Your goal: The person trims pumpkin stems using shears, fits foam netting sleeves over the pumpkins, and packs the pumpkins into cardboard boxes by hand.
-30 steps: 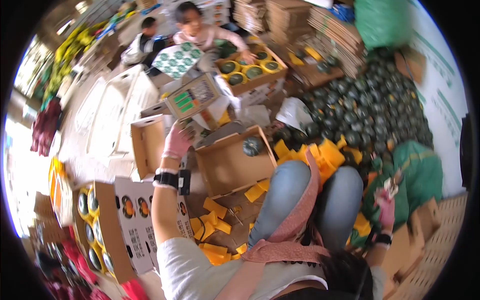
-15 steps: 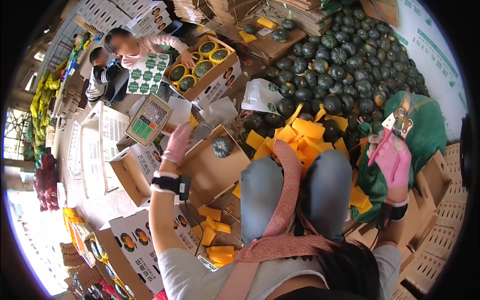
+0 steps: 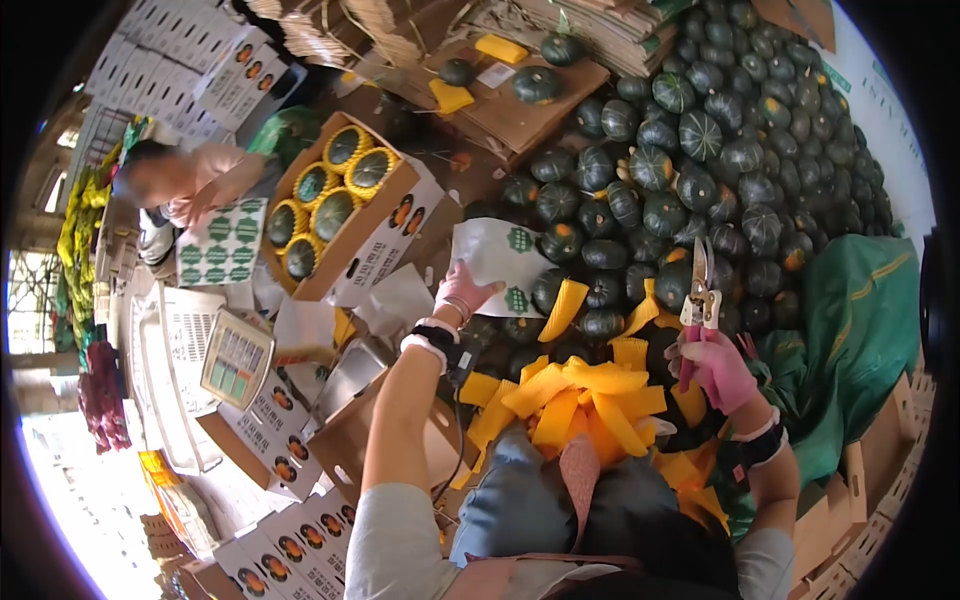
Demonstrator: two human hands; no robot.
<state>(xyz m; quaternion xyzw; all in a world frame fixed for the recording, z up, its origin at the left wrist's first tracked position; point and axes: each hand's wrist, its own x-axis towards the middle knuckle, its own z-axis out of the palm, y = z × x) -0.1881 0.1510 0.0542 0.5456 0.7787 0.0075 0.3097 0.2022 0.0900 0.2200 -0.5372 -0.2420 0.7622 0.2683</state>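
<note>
My right hand point(image 3: 718, 372), in a pink glove, is wrapped around the handles of pruning shears point(image 3: 701, 300), whose blades point up over the pile of dark green squashes point(image 3: 690, 190). My left hand point(image 3: 466, 292), also gloved in pink, reaches forward with its fingers spread, at the left edge of a white plastic bag point(image 3: 497, 262) with green print. Whether it touches the bag cannot be told exactly. Yellow foam sleeves point(image 3: 570, 395) lie heaped just beyond my knees, between my two arms.
An open carton point(image 3: 385, 205) holds several squashes in yellow nets. A person point(image 3: 215, 180) is at the left beside a green-printed sheet point(image 3: 222, 243). A scale display point(image 3: 237, 358) stands at left. Green sacking point(image 3: 860, 330) lies at right. Flat cardboard point(image 3: 520, 110) lies at the back.
My left hand has moved right and forward, from over the open box to the white bag. My right hand has shifted left with the shears. The head view has turned and moved too.
</note>
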